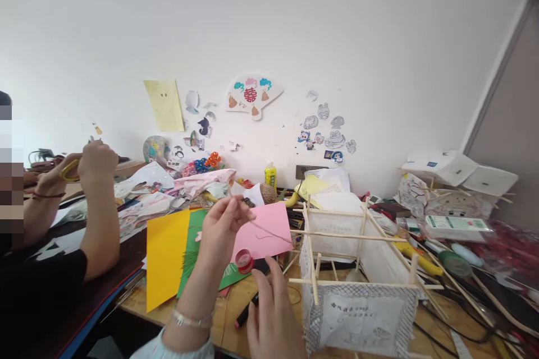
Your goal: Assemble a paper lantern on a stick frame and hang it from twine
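Observation:
My left hand (225,221) is raised over the papers, thumb and fingers pinched on a thin brown string (269,233). The string trails right across a pink sheet of paper (265,213). Lower down, my right hand (275,314) has its fingers apart and holds nothing. Just past its fingertips sits a small round red spool (244,261), and I cannot tell whether they touch. A dark marker with a pink end (246,311) lies left of that hand. To the right stands a lantern-like frame of wooden sticks (357,235) with drawn-on white paper sides (360,320).
Yellow card (166,258) and green card (191,247) lie on the left. A co-worker's hands (99,160) hold yellow-handled scissors (69,170). Behind stand a yellow bottle (270,175) and a twine ball (268,194). Tools and a yellow glue gun (416,255) clutter the right.

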Demonstrator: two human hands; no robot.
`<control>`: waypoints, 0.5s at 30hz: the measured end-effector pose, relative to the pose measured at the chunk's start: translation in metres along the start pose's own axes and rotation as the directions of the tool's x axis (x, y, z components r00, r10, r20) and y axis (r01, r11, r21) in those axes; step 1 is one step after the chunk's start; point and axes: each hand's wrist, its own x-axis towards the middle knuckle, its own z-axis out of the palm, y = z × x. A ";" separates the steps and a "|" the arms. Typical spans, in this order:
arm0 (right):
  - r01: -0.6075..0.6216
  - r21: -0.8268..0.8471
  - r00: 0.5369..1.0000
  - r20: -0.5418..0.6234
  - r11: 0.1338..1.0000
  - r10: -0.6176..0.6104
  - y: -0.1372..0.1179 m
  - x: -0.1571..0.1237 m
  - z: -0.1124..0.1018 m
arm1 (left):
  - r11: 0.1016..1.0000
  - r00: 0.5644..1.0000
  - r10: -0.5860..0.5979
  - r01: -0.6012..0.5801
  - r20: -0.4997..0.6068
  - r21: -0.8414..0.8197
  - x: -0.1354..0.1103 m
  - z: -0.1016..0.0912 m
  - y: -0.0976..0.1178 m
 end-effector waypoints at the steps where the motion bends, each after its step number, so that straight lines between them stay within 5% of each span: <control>1: 0.025 0.056 0.998 -0.052 0.998 -0.022 -0.004 0.000 -0.006 | 1.000 1.000 0.001 -0.001 -0.003 -0.004 -0.017 -0.003 0.006; 6: 0.142 0.306 0.989 -0.079 0.941 -0.123 -0.014 0.003 -0.026 | 0.998 0.998 -0.061 0.061 -0.003 -0.028 -0.097 -0.028 0.022; 10: 0.337 0.391 0.940 -0.089 0.856 -0.330 -0.012 -0.004 -0.034 | 0.974 0.980 -0.191 0.183 -0.050 -0.133 -0.129 -0.050 0.007; 12: 0.438 0.370 0.899 -0.182 0.819 -0.398 -0.009 -0.013 -0.037 | 0.932 0.938 -0.331 0.307 -0.104 -0.193 -0.135 -0.052 -0.014; 14: 0.457 0.424 0.886 -0.138 0.782 -0.443 -0.005 -0.023 -0.043 | 0.877 0.885 -0.460 0.440 -0.072 -0.194 -0.137 -0.047 -0.040; 15: 0.435 0.481 0.881 -0.053 0.762 -0.469 -0.004 -0.028 -0.047 | 0.745 0.765 -0.643 0.635 0.031 -0.207 -0.137 -0.042 -0.052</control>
